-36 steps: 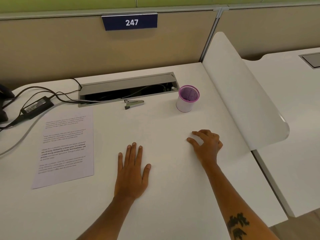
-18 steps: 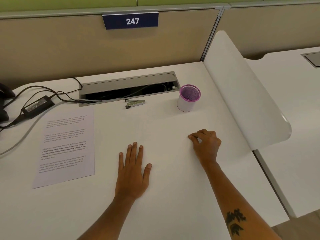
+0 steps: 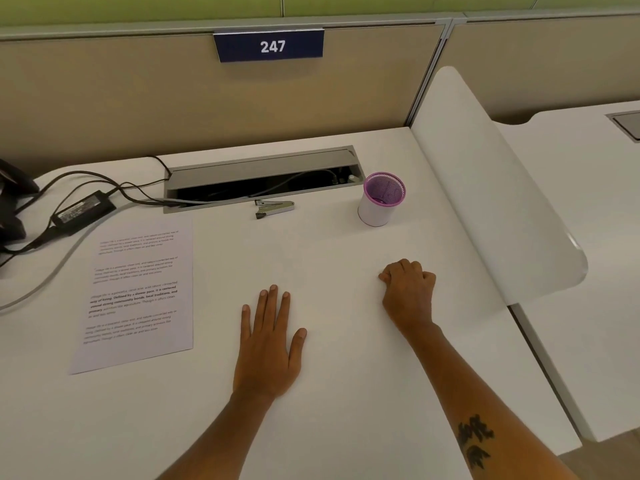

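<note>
My left hand [image 3: 268,344] lies flat on the white desk [image 3: 346,393], palm down, fingers straight and slightly spread. My right hand [image 3: 408,289] rests on the desk to the right of it, fingers curled into a fist with nothing seen in it. A printed sheet of paper [image 3: 138,292] lies to the left of my left hand. A small silver stapler [image 3: 275,207] sits behind my hands by the cable tray. A white pen cup [image 3: 381,200] with a purple mesh rim stands behind my right hand; nothing stands up out of it.
An open grey cable tray [image 3: 263,178] runs along the back of the desk. A black power adapter [image 3: 83,211] and cables lie at the far left. A white curved divider panel [image 3: 495,188] bounds the right side. A beige partition carries a sign reading 247 [image 3: 272,46].
My right hand's fingers have curled in from a loose claw into a closed fist. My left hand has stayed flat in place.
</note>
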The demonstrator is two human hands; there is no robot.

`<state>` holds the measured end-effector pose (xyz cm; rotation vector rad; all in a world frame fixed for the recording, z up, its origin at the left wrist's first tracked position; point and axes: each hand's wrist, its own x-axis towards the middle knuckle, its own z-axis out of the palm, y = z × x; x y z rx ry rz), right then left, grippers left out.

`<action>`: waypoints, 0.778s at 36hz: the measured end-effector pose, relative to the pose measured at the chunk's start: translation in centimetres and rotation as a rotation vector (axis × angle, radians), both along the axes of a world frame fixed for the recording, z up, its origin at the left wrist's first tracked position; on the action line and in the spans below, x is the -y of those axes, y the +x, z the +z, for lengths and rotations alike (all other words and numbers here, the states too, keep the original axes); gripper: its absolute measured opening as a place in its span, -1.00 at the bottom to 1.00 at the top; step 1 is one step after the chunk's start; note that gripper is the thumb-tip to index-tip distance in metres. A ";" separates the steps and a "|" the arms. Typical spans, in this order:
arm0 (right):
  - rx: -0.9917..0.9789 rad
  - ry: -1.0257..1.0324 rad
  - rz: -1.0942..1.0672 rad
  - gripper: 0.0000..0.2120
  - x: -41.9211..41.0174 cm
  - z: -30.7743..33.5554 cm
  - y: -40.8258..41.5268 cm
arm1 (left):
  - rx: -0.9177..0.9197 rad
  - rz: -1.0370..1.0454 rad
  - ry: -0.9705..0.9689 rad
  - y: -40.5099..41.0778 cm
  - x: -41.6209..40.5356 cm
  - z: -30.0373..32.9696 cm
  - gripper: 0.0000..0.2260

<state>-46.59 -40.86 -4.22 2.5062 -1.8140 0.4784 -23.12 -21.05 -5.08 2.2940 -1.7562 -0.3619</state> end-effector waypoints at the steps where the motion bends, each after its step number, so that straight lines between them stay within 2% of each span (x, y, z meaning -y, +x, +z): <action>1: -0.005 0.000 0.015 -0.85 0.0 0.1 -0.1 | -0.005 0.000 -0.003 0.0 0.0 0.0 -0.36; 4: 0.024 0.062 0.019 -0.85 0.3 0.7 -0.5 | -0.007 0.001 0.002 0.0 0.0 0.0 -0.36; 10: 0.264 0.341 -0.144 -0.81 2.6 3.5 -0.8 | -0.006 0.002 0.002 0.0 0.0 0.1 -0.36; 17: 0.528 0.298 -0.136 -0.81 7.3 9.4 1.1 | 0.001 -0.003 0.013 0.0 0.0 0.0 -0.36; 21: 0.499 0.262 -0.093 -0.82 10.8 11.8 3.1 | 0.007 -0.007 0.012 0.0 0.0 0.0 -0.35; 28: 0.418 0.255 -0.070 -0.84 15.2 11.9 5.4 | 0.007 -0.006 0.017 0.0 0.1 0.0 -0.35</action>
